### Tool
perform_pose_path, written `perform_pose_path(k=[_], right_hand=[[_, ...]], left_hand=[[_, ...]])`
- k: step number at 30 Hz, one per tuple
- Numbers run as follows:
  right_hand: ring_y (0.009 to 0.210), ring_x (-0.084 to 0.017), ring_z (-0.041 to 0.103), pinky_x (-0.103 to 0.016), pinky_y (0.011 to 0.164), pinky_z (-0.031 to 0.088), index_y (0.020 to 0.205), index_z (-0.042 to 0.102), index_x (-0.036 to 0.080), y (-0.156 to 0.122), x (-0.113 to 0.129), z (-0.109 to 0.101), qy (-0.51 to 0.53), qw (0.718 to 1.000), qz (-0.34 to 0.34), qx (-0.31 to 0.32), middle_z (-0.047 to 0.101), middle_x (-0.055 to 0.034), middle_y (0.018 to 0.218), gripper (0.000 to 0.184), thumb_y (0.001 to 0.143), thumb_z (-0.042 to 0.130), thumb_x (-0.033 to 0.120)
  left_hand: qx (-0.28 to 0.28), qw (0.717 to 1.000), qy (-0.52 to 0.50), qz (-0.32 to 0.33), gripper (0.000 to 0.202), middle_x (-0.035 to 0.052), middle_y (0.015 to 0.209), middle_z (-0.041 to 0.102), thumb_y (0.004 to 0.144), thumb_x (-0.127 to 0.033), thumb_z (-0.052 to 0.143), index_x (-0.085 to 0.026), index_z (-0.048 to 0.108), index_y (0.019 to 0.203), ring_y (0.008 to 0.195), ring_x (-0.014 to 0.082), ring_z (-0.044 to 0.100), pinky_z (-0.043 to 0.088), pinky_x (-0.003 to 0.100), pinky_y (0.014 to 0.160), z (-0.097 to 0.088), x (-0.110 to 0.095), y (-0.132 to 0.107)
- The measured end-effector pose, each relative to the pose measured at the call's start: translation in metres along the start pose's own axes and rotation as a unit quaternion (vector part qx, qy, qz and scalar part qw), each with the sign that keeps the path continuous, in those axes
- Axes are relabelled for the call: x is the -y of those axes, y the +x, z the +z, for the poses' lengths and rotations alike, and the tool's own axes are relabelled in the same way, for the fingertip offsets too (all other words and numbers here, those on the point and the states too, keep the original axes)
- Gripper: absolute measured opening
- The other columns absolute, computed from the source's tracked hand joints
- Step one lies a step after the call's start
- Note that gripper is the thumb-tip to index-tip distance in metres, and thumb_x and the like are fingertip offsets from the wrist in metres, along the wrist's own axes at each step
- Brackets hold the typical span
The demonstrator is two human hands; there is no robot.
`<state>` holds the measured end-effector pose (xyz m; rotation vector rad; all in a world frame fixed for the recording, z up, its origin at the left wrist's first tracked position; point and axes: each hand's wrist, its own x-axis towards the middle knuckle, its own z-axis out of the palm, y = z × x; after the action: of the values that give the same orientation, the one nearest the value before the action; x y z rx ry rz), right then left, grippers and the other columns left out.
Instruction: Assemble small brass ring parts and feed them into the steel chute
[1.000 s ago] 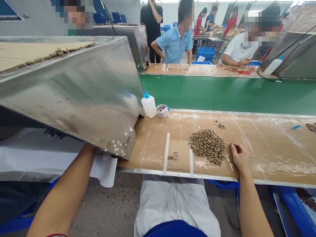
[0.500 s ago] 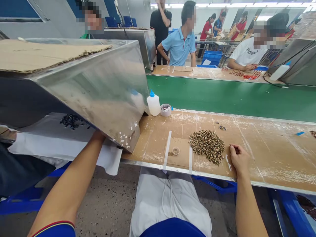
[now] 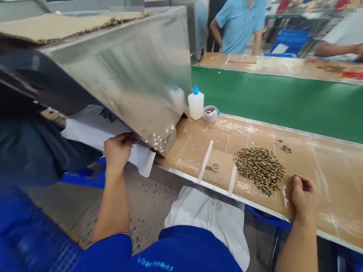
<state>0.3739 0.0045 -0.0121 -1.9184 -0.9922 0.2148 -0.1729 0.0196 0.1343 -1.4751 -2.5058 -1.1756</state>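
My left hand (image 3: 118,151) is curled at the lower corner of a tilted stainless steel hopper (image 3: 119,71), above a white cloth (image 3: 99,128). I cannot tell if it holds anything. My right hand (image 3: 304,198) rests on the cardboard-covered bench (image 3: 326,166), its fingers closed, just right of a heap of small speckled brown beads (image 3: 259,170). A few dark pieces (image 3: 286,149) lie beyond the heap. Between two white strips (image 3: 205,161) sits a small round cap (image 3: 216,166).
A white glue bottle (image 3: 196,104) with a blue tip and a small round tub (image 3: 210,113) stand at the bench's back. A green conveyor belt (image 3: 275,102) runs behind it. Beyond stand a co-worker in a light blue shirt (image 3: 241,22) and another bench (image 3: 272,64).
My view has swung right and tilted. My left hand has moved up and further under the hopper's corner, with its blue sleeve now showing. My right hand has curled slightly; the heap looks unchanged.
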Motion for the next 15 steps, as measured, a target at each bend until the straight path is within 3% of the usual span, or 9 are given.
perform_pose_path(k=[2,4,7,12,15], right_hand=[[0.07,-0.032,0.065,-0.051,0.072,0.054,0.069,0.059,0.026,-0.001,0.004,-0.001,-0.012,1.0,0.008,-0.01,0.064,-0.0086,0.067,0.025,0.067,0.056,0.051],[0.068,-0.034,0.064,-0.054,0.074,0.054,0.066,0.057,0.028,-0.001,0.008,-0.002,-0.017,1.0,0.014,-0.017,0.061,-0.0072,0.062,0.017,0.064,0.058,0.045],[0.065,-0.033,0.062,-0.057,0.075,0.053,0.063,0.054,0.03,-0.002,0.017,-0.002,-0.015,0.999,0.024,-0.02,0.057,-0.0059,0.058,0.011,0.061,0.058,0.04],[0.065,-0.03,0.062,-0.055,0.077,0.053,0.063,0.054,0.028,-0.004,0.026,-0.001,-0.019,0.999,0.017,-0.025,0.058,-0.0058,0.061,0.012,0.061,0.057,0.04],[0.061,-0.025,0.058,-0.048,0.072,0.053,0.067,0.055,0.026,-0.004,0.025,-0.001,-0.023,0.999,0.009,-0.029,0.059,-0.005,0.063,0.016,0.063,0.055,0.041]], left_hand=[[0.016,0.995,-0.064,-0.071,0.018,-0.0011,0.069,0.072,0.086,-0.024,0.064,-0.011,0.075,0.092,0.065,0.0149,0.065,0.055,0.026,0.068,-0.006,0.021,-0.03],[0.041,0.985,-0.139,-0.095,0.022,0.0014,0.073,0.074,0.083,-0.03,0.065,-0.014,0.076,0.094,0.063,0.0152,0.066,0.056,0.027,0.065,-0.009,0.032,-0.063],[0.148,0.954,-0.241,-0.101,0.023,0.0027,0.065,0.071,0.079,-0.037,0.069,-0.016,0.075,0.087,0.057,0.0151,0.064,0.054,0.026,0.057,0.0,0.03,-0.099],[0.318,0.874,-0.349,-0.114,0.022,0.0005,0.056,0.065,0.077,-0.038,0.071,-0.016,0.072,0.081,0.049,0.011,0.057,0.047,0.021,0.047,0.049,0.011,-0.114],[0.38,0.833,-0.383,-0.124,0.029,0.0061,0.069,0.074,0.076,-0.042,0.075,-0.014,0.073,0.086,0.058,0.0142,0.067,0.055,0.024,0.055,0.081,0.001,-0.112]])
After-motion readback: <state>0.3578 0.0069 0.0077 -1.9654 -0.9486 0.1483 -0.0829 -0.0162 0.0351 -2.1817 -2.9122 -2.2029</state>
